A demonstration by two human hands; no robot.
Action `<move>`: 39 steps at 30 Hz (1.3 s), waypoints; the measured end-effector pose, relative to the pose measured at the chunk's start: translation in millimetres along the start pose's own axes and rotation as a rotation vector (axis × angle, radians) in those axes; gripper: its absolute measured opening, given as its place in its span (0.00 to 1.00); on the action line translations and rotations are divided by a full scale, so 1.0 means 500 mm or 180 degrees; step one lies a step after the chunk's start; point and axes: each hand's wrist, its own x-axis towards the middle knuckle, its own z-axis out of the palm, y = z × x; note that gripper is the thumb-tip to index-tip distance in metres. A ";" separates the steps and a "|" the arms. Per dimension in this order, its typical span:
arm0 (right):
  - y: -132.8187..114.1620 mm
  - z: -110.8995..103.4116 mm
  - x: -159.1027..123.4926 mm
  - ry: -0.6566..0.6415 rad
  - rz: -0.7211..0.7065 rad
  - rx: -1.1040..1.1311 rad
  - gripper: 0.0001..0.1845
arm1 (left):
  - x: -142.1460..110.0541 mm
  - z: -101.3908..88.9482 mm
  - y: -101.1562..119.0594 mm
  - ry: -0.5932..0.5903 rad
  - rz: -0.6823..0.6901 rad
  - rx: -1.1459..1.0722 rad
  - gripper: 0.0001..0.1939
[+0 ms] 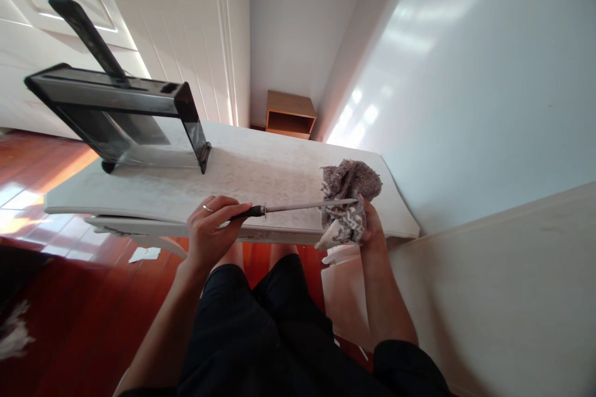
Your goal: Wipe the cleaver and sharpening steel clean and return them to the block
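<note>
The thin rod point(298, 206) is in front of you above the near part of the white table point(261, 161), lying almost level, with its black handle to your left and its tip to your right. Your left hand point(210, 223) grips the handle, thumb and fingers closed around it, the back of the hand turned up and a ring on one finger; that forearm slants in from the lower left. The tip end crosses the bunched grey cloth point(351, 177), stopping near your right thumb. Your right hand point(371, 223) clutches the cloth from its right side, partly hidden by it, with the forearm rising steeply from a dark sleeve. Toward the table's left stands a clear-sided knife block point(112, 94), a black handle point(88, 34) sticking up from its slot. Past the far edge is a small wooden box point(291, 105), and a white scrap of paper point(144, 254) lies on the reddish floor point(69, 298).
</note>
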 end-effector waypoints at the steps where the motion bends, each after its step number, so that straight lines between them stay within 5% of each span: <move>1: -0.003 0.003 0.000 -0.0037 0.0187 0.0041 0.18 | 0.004 0.004 -0.001 0.0003 0.0090 0.0032 0.04; 5: -0.020 0.006 0.000 0.0178 0.0601 0.0340 0.20 | 0.020 0.020 -0.007 -0.0462 -0.0210 -0.0432 0.09; 13: -0.034 -0.015 0.004 0.0084 0.0584 0.0382 0.22 | 0.069 0.025 -0.041 -0.2372 -0.1889 -0.1482 0.21; 16: -0.024 -0.010 0.005 0.0078 0.0549 0.0337 0.20 | 0.083 0.025 -0.054 -0.2813 -0.2475 -0.1787 0.30; 24: 0.018 0.014 0.009 0.0340 0.0542 0.0534 0.20 | 0.076 0.023 -0.091 -0.1957 -0.3259 -0.1974 0.30; 30: 0.027 0.042 0.031 0.0783 0.0364 0.0872 0.22 | 0.085 0.021 -0.105 -0.1953 -0.2770 -0.1702 0.26; 39: 0.046 0.118 0.038 0.0493 -0.0203 0.1285 0.24 | 0.051 0.130 -0.054 -0.1389 -0.3159 -0.3039 0.26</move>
